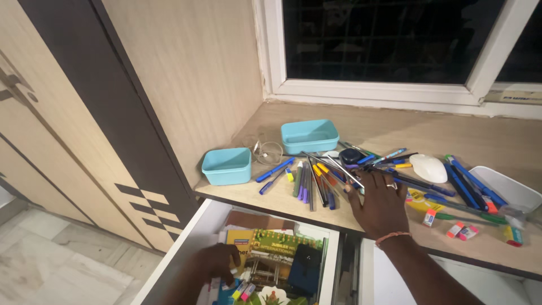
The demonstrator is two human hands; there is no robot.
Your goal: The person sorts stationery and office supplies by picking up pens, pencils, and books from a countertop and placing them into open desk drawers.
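My right hand (381, 204) lies flat on the wooden desk (389, 130), fingers spread over a scatter of pens and markers (316, 178); a ring shows on one finger and a thread band on the wrist. It grips nothing. My left hand (213, 265) reaches down into the open white drawer (186, 240) and rests on small coloured erasers or highlighters (241, 291) beside books (271, 248) and a dark blue box (305, 268). Its fingers curl over them; whether it holds one is unclear.
Two turquoise plastic boxes (227, 165) (309, 135) stand on the desk's left part. A white computer mouse (428, 168), a white tray (508, 189) and small erasers (462, 230) lie to the right. A wooden wardrobe (84, 113) stands at left, a dark window (389, 39) behind.
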